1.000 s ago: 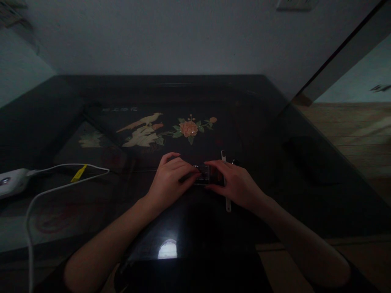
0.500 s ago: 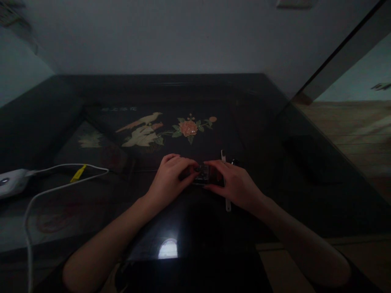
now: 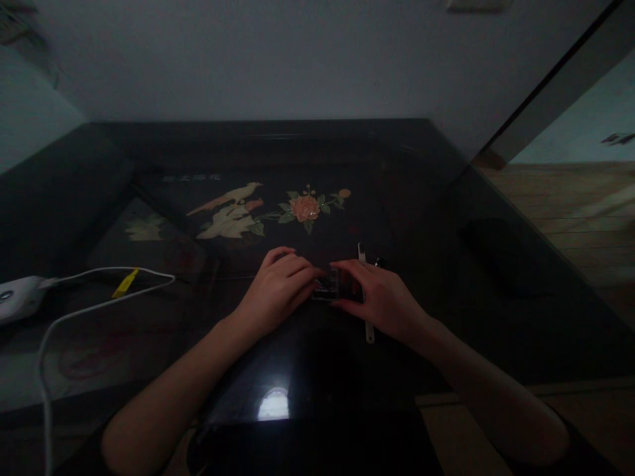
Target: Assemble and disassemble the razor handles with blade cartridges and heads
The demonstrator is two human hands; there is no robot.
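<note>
A small dark box-like object (image 3: 326, 288) with a shiny, clear-looking edge lies on the black table between my hands. Its exact kind is too dim to make out. My right hand (image 3: 380, 294) grips its right end, thumb on the near side and fingers on the far side. At its left end, the bent fingers of my left hand (image 3: 278, 284) are closed together with the fingertips on the object; the thumb is mostly hidden. Under my right hand runs a thin pale strip (image 3: 370, 332) with a hole at its near end. A small black item (image 3: 381, 262) sits just beyond that hand.
The glossy black table (image 3: 317, 370) has a bird-and-flower inlay (image 3: 304, 209). On the left lie a white device (image 3: 20, 297) and its white cable (image 3: 94, 309) with a yellow tag (image 3: 126, 283). A dark flat object (image 3: 506, 258) rests at the right. A wall stands behind.
My left thumb has tucked under the fingers, and the left fingertips have shifted slightly right over the object. My right hand keeps its grip almost unmoved.
</note>
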